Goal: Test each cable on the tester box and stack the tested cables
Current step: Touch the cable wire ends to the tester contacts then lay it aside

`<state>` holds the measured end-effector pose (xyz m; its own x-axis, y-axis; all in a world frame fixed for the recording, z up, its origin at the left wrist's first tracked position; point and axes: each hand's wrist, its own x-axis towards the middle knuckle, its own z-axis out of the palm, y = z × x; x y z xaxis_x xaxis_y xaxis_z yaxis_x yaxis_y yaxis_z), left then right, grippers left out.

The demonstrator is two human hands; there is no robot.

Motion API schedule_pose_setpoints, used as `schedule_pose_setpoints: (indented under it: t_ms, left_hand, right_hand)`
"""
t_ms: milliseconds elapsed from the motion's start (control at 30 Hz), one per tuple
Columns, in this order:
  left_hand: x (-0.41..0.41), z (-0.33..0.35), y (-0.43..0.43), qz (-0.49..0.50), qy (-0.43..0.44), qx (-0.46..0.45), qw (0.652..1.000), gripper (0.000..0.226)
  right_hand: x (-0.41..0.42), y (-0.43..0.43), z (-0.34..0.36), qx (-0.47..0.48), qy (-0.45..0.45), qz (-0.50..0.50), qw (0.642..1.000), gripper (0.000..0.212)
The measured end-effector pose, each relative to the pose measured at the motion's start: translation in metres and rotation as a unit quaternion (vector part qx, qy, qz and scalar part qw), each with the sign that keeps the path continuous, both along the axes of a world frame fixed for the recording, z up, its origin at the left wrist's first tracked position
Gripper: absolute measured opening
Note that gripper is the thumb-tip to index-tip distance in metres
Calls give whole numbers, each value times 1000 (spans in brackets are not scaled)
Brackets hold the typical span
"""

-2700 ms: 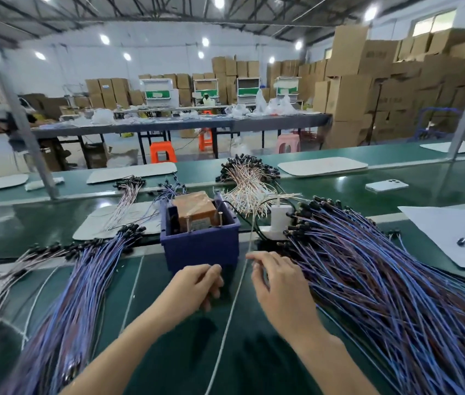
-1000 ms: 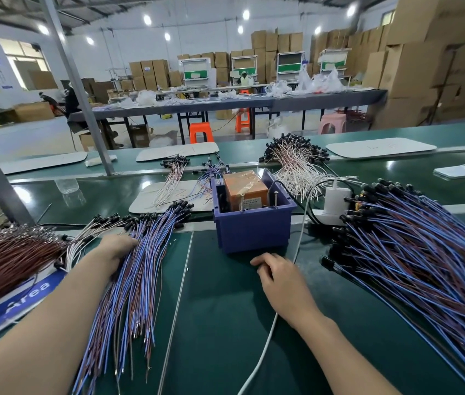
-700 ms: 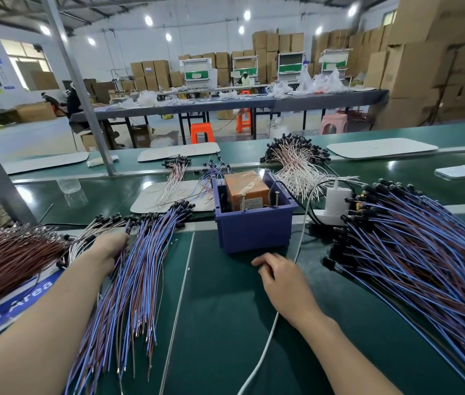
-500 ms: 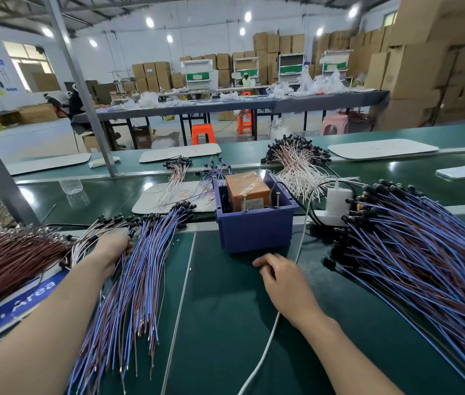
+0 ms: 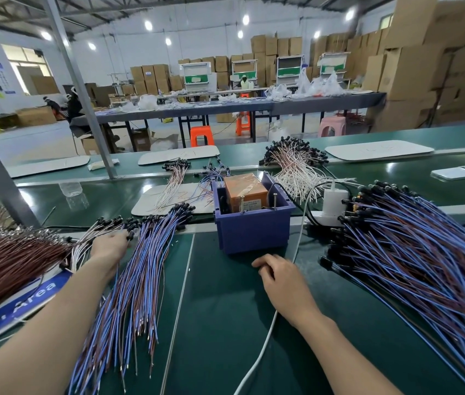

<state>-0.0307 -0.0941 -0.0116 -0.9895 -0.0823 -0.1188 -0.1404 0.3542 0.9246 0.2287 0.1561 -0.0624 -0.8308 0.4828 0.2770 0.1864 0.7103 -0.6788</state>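
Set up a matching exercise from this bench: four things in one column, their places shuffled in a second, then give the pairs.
Things
1. tester box
2. left hand
3. right hand
4. phone

Places
A. on the green mat just in front of the box, over the white cord
B. far right, on the farther green surface
C. mid-bench, holding an orange block
D. on the blue cable stack at the left

Pairs: 1-C, 2-D, 3-A, 4-B
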Motion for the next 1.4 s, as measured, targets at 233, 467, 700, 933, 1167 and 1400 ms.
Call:
schedule_pose_setpoints:
  t_ms: [233, 467, 700, 933, 1167, 1400]
  left_hand:
    - [64, 60, 46, -49, 313, 61, 946, 26]
    - [186, 61, 101, -300, 511, -98, 800, 23]
    - [217, 15, 117, -433, 475, -293, 708, 33]
    - [182, 34, 85, -424, 543, -347, 636, 17]
    - [164, 47, 55, -129, 619, -346, 694, 69]
    - [195, 52, 100, -185, 697, -324, 612, 30]
  right_hand:
    - [4, 0, 5, -202, 67, -14, 977, 28]
    - [19, 10, 65, -615, 311, 46, 723, 37]
    - [57, 35, 78, -712, 327, 114, 611, 21]
    - [90, 55, 49, -677, 249, 82, 688, 27]
    - [82, 50, 42, -562, 186, 9, 806, 26]
    - [39, -9, 61, -374, 153, 49, 913, 33]
